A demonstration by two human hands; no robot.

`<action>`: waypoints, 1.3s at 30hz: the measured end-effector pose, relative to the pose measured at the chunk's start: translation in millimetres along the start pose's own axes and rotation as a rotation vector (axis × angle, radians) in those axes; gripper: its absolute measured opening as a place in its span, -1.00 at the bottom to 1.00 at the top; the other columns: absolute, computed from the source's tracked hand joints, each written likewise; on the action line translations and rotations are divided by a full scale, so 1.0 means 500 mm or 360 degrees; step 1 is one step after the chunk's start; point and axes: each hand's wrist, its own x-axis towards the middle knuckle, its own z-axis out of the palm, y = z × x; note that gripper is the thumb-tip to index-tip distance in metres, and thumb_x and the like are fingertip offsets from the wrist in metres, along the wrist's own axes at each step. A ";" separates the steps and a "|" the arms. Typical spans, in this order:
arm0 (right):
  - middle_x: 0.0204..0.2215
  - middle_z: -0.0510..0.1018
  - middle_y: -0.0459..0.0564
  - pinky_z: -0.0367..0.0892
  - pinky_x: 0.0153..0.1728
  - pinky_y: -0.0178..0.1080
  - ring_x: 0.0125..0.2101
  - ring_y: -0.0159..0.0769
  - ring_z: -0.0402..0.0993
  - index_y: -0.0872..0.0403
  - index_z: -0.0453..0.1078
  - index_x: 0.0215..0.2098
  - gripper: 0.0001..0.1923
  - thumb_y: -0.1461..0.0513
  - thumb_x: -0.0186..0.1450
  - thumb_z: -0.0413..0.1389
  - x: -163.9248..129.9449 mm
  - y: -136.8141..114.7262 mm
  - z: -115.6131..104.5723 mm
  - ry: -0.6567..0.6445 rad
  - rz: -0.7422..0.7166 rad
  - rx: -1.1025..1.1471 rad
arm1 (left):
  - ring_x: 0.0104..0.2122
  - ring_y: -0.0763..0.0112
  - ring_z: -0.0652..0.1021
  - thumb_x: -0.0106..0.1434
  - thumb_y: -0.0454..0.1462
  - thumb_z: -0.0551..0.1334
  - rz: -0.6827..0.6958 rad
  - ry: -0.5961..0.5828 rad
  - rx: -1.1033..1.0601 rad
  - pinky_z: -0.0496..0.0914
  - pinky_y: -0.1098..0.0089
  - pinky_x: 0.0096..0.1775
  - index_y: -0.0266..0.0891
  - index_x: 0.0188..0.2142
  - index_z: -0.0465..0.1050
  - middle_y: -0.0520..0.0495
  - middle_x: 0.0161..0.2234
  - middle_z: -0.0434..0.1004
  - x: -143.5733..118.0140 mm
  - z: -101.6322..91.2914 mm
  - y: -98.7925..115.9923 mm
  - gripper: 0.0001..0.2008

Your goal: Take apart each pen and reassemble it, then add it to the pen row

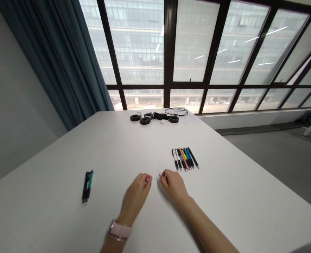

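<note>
White desk (224, 211): left hand (135, 195) and right hand (174, 186) curling loosely, gripping unclear; pen row (185, 159) lying at one o'clock; next pick needing a fingertip pinch.

You are in an office, or a meeting room of one. You sit at a large, plain white table (237, 196) with a smooth top, the kind used for meetings. Ahead of you a wall of tall windows (195, 42) in dark metal frames looks onto the glass front of another many-storeyed block, and long ceiling lights are mirrored in the panes. A heavy blue-grey curtain (57, 59) hangs at the left beside a bare pale wall. The floor (277, 154) is flat grey. A row of ballpoint pens (185, 159) lies on the table.
</note>
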 end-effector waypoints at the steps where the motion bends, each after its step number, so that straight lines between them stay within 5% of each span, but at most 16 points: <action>1: -0.47 0.53 -0.10 0.05 -0.39 -0.32 -0.44 -0.36 0.39 0.07 0.39 -0.34 -0.84 0.25 0.34 -0.01 0.000 0.001 -0.001 0.0000 0.0002 0.0000 | -0.47 0.33 0.26 0.04 -0.34 0.31 0.0006 -0.0006 0.0002 0.11 0.46 -0.40 -0.09 -0.51 0.47 0.02 -0.47 0.33 0.000 -0.001 0.005 -0.90; 4: -0.46 0.54 -0.09 0.05 -0.39 -0.31 -0.43 -0.35 0.40 0.07 0.40 -0.35 -0.84 0.26 0.33 0.00 -0.001 0.004 -0.004 -0.0014 0.0007 0.0002 | -0.45 0.32 0.30 0.03 -0.30 0.34 0.0052 0.0023 0.0201 0.13 0.46 -0.37 -0.07 -0.46 0.48 0.02 -0.44 0.36 0.013 -0.024 0.017 -0.92; 7: -0.45 0.54 -0.09 0.05 -0.39 -0.31 -0.43 -0.35 0.41 0.07 0.40 -0.35 -0.84 0.26 0.33 -0.01 0.000 0.008 -0.010 -0.0034 0.0015 -0.0001 | -0.40 0.30 0.36 0.07 -0.23 0.30 0.0126 0.0222 0.0743 0.18 0.43 -0.32 -0.07 -0.46 0.44 0.02 -0.44 0.37 0.041 -0.088 0.017 -0.96; 12: -0.46 0.54 -0.09 0.06 -0.37 -0.31 -0.43 -0.36 0.40 0.07 0.40 -0.35 -0.84 0.27 0.33 0.00 0.002 0.014 -0.015 -0.0037 0.0017 0.0009 | -0.22 0.08 0.45 0.21 -0.11 0.11 -0.0054 0.0487 0.1811 0.28 0.25 -0.17 -0.19 -0.24 0.43 -0.18 -0.27 0.43 0.063 -0.248 -0.012 -0.75; 16: -0.46 0.53 -0.09 0.06 -0.38 -0.31 -0.43 -0.35 0.40 0.07 0.40 -0.36 -0.84 0.27 0.32 0.00 0.002 0.016 -0.016 -0.0038 0.0012 0.0018 | -0.19 0.09 0.46 0.22 -0.01 0.07 -0.0457 0.0653 0.2068 0.31 0.27 -0.22 -0.16 -0.12 0.40 -0.20 -0.19 0.45 0.051 -0.329 -0.044 -0.63; 22: -0.46 0.53 -0.07 0.07 -0.36 -0.31 -0.44 -0.35 0.39 0.08 0.40 -0.37 -0.82 0.27 0.33 -0.01 0.003 0.013 -0.023 -0.0067 0.0022 0.0031 | -0.17 0.07 0.46 0.24 0.06 -0.01 -0.0601 0.0569 0.2066 0.30 0.29 -0.25 -0.17 -0.01 0.38 -0.22 -0.14 0.44 0.044 -0.336 -0.060 -0.50; 28: -0.43 0.55 -0.06 0.07 -0.36 -0.31 -0.43 -0.34 0.40 0.08 0.40 -0.37 -0.82 0.27 0.34 -0.02 0.005 0.012 -0.024 -0.0069 0.0024 0.0031 | -0.20 -0.06 0.47 0.19 0.12 -0.03 -0.0427 0.0547 0.1957 0.30 0.20 -0.28 -0.27 -0.05 0.42 -0.35 -0.17 0.45 0.041 -0.341 -0.070 -0.40; 39: -0.42 0.55 -0.04 0.04 -0.37 -0.30 -0.41 -0.34 0.41 0.09 0.41 -0.35 -0.80 0.24 0.34 -0.03 0.007 0.016 -0.020 -0.0086 0.0044 0.0031 | -0.20 0.07 0.48 0.20 0.11 -0.03 -0.0644 0.0424 0.2128 0.29 0.20 -0.22 -0.15 -0.16 0.46 -0.15 -0.20 0.51 0.055 -0.338 -0.077 -0.49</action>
